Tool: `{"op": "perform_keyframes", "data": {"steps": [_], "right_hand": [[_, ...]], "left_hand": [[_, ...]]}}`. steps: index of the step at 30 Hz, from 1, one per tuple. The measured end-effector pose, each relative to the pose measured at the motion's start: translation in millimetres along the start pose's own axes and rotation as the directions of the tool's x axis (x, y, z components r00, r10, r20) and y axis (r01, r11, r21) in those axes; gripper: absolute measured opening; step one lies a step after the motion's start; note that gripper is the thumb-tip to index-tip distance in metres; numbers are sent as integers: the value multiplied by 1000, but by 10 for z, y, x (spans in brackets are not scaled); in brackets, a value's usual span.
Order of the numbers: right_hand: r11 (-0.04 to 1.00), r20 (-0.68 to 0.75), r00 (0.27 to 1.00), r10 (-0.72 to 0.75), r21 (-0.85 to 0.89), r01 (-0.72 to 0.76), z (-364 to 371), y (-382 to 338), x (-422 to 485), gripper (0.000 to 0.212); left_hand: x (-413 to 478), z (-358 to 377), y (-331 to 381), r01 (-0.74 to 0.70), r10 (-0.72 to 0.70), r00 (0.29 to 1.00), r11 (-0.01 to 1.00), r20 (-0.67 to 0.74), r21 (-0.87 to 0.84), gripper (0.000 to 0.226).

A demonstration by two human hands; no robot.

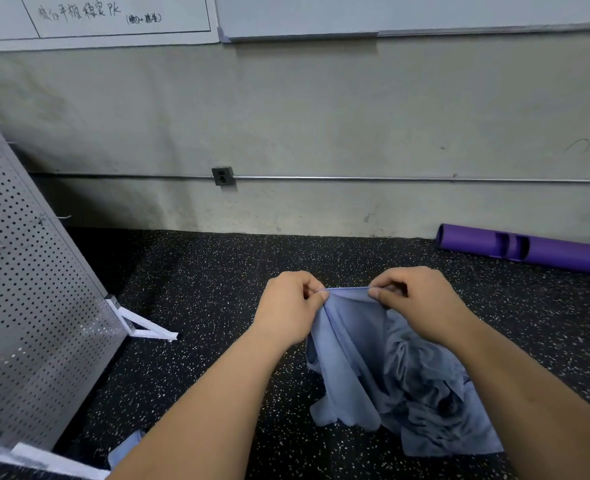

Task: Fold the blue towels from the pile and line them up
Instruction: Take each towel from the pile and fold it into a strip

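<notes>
A light blue towel (349, 344) hangs from both hands above the speckled black floor. My left hand (288, 308) pinches its top edge at the left end, and my right hand (418, 299) pinches the same edge at the right end. The short stretch of hem between them is pulled taut. Below and to the right lies a crumpled pile of blue towels (435, 407), which the hanging towel's lower part touches. Another bit of blue cloth (125, 450) shows at the bottom left, partly hidden by my left forearm.
A perforated metal panel (33, 306) on white feet leans at the left. A purple rolled tube (529, 249) lies against the wall at the right. The grey wall (321, 116) with a socket (223, 176) and a conduit closes off the far side.
</notes>
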State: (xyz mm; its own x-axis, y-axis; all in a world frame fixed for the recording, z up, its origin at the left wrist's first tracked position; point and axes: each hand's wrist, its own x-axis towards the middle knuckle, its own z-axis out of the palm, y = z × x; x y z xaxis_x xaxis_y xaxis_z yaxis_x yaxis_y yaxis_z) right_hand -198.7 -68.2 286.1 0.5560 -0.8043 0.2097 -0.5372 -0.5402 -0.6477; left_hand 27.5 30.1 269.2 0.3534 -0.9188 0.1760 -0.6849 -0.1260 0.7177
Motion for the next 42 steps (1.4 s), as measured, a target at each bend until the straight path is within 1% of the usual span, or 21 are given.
{"op": "perform_keyframes", "data": {"steps": [3, 6, 9, 11, 14, 18, 21, 23, 25, 29, 33, 36, 39, 42], "right_hand": [[999, -28, 999, 46, 20, -46, -27, 38, 1, 12], [991, -67, 992, 112, 82, -106, -3, 59, 13, 12], [980, -143, 972, 185, 106, -171, 8, 85, 26, 13], [967, -173, 957, 233, 141, -210, 9, 93, 28, 12], [947, -138, 954, 267, 223, -233, 39, 83, 23, 11], [921, -62, 964, 257, 318, -225, 113, -31, -3, 11], [888, -4, 971, 240, 405, -218, 198, -163, -32, 12], [875, 23, 975, 220, 438, -207, 255, -237, -45, 10], [881, 40, 980, 196, 432, -194, 304, -281, -52, 8], [924, 4, 984, 178, 344, -168, 363, -302, -49, 9], [932, -48, 984, 172, 330, -147, 360, -284, -47, 10], [933, -79, 983, 164, 335, -129, 343, -292, -51, 12], [935, -106, 981, 160, 334, -117, 342, -308, -57, 17], [935, -129, 980, 152, 340, -100, 360, -318, -61, 16]], "left_hand": [[10, 5, -19, 21, -21, 1000, 1000, 8, -10, 9], [30, 21, -32, 66, -65, 998, 995, 19, -69, 13], [57, 28, -57, 162, -161, 987, 970, 17, -181, 14], [64, 38, -83, 212, -218, 976, 936, 11, -282, 17], [54, 43, -93, 251, -259, 965, 894, 29, -372, 23], [46, 52, -52, 264, -271, 961, 863, 46, -430, 17], [31, 82, 2, 293, -290, 953, 811, 88, -506, 11], [20, 101, 42, 302, -269, 952, 770, 143, -563, 14], [4, 119, 73, 301, -238, 954, 741, 184, -601, 21], [-20, 138, 102, 280, -199, 960, 719, 198, -636, 27], [-32, 128, 127, 312, -226, 950, 632, 216, -709, 29], [-28, 121, 152, 329, -248, 943, 589, 222, -738, 27], [-29, 125, 159, 325, -262, 943, 586, 206, -742, 19], [-33, 139, 167, 317, -263, 945, 601, 192, -734, 16]]}}
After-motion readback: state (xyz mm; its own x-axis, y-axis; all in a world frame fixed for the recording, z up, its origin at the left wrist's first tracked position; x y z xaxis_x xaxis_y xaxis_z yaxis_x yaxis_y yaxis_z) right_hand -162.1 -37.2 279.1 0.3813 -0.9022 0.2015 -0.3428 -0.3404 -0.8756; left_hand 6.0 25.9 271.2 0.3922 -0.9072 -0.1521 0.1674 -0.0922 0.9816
